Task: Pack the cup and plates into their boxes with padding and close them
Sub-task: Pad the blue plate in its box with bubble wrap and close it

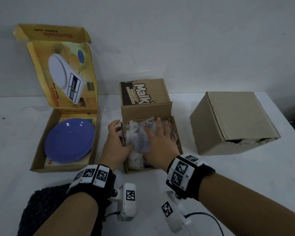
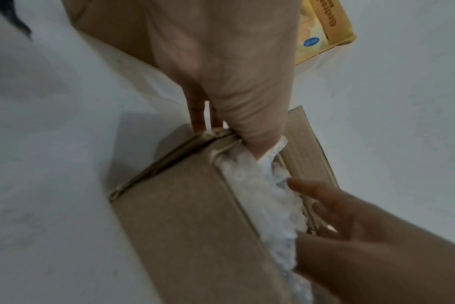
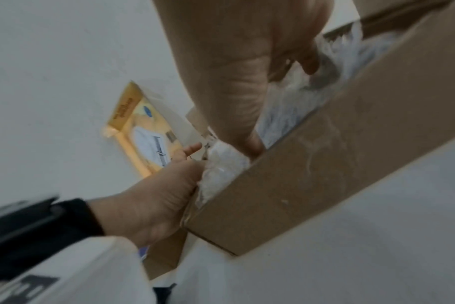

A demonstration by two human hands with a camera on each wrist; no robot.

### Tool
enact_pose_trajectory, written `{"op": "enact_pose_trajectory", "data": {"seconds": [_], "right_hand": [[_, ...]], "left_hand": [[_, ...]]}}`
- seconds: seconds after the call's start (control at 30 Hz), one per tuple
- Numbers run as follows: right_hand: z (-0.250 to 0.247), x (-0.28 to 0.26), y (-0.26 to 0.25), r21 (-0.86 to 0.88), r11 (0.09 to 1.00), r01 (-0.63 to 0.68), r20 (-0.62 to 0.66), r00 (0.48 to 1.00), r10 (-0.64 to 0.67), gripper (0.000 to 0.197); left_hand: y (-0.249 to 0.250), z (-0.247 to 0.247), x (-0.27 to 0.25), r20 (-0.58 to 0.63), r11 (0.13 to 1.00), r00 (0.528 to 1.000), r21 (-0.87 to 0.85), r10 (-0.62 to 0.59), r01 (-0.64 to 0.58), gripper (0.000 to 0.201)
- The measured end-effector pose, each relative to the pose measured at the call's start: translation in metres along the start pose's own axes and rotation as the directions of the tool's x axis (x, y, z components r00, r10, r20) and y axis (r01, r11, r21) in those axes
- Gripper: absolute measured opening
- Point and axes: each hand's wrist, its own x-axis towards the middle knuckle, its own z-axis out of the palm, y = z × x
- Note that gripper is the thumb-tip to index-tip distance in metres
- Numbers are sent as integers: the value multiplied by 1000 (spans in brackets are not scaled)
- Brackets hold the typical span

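Your right hand [image 1: 157,143] lies flat, fingers spread, pressing the crinkled white plastic padding [image 1: 138,138] into the small open brown cardboard box [image 1: 177,142] at centre frame. Your left hand [image 1: 115,143] grips that box's left wall, thumb inside. The round purple plate [image 1: 69,140] sits in the open yellow box [image 1: 41,147] at left.

box contents [image 1: 140,142] | hidden under padding | wrist views blurred
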Motion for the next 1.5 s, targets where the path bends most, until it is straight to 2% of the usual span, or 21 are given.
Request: {"op": "enact_pose_trajectory", "data": {"seconds": [0.1,0.23,0.33,0.43,0.47,0.53,0.6,0.83,0.9,1.0,1.07,1.13,1.17,1.23,1.27,1.3,1.33,1.37,1.43,1.47,1.5], "right_hand": [[-6,-7,10,-31,999,-9,-101,995,6,80],[5,-7,16,-30,999,-27,35,999,28,81],[2,-4,15,-3,999,-43,95,995,43,83],[-6,-2,16,53,997,-48,56,997,45,73],[-7,-2,15,77,996,-54,43,998,51,77],[-3,-6,12,103,992,-75,73,995,67,98],[5,-10,9,54,994,-94,106,990,88,108],[1,-6,1,32,990,-138,183,974,130,106],[-8,-7,6,76,990,-117,180,978,101,104],[-6,-11,16,166,981,-104,250,967,60,104],[-1,-12,18,156,981,-114,269,961,69,101],[-8,-11,17,115,989,-88,227,972,60,88],[-16,-9,18,106,991,-79,165,984,60,75],[-37,-4,19,174,982,-78,-49,995,88,51],[-46,-1,20,224,971,-83,-168,978,122,45],[-53,5,23,275,957,-95,-253,953,168,45],[-59,11,27,354,928,-115,-281,933,223,48],[-61,19,31,470,871,-143,-249,925,286,55],[-62,35,41,726,660,-193,-91,924,371,70],[-60,41,46,809,553,-201,-29,925,379,73],[-59,46,50,851,484,-205,4,923,384,74]], "left_hand": [[0,1,2,-6,986,997,146,80,-78,74],[7,4,-2,12,875,979,446,202,-186,43],[11,4,-3,29,828,981,532,190,-177,32],[9,1,-1,62,817,983,548,175,-180,31],[7,1,0,72,822,982,538,173,-184,29],[5,1,2,91,853,981,484,170,-193,21],[4,2,3,98,876,980,439,174,-199,12],[4,6,2,82,851,982,490,171,-189,12],[3,6,5,75,844,977,494,199,-209,13],[1,8,8,71,842,971,487,227,-232,14],[0,9,8,57,847,970,478,235,-233,15],[2,8,6,58,857,968,455,242,-242,16],[2,7,5,62,861,966,442,250,-251,18],[2,3,6,61,885,974,407,220,-226,24],[5,1,7,57,909,981,368,188,-196,28],[7,0,8,46,938,985,302,167,-173,31],[11,-1,8,33,966,990,215,140,-144,35],[16,-2,11,18,988,993,106,113,-115,40],[25,-3,17,18,991,998,-120,58,-56,47],[30,-4,19,24,981,999,-191,26,-21,47],[32,-5,24,20,974,1000,-226,-4,9,46]]}}
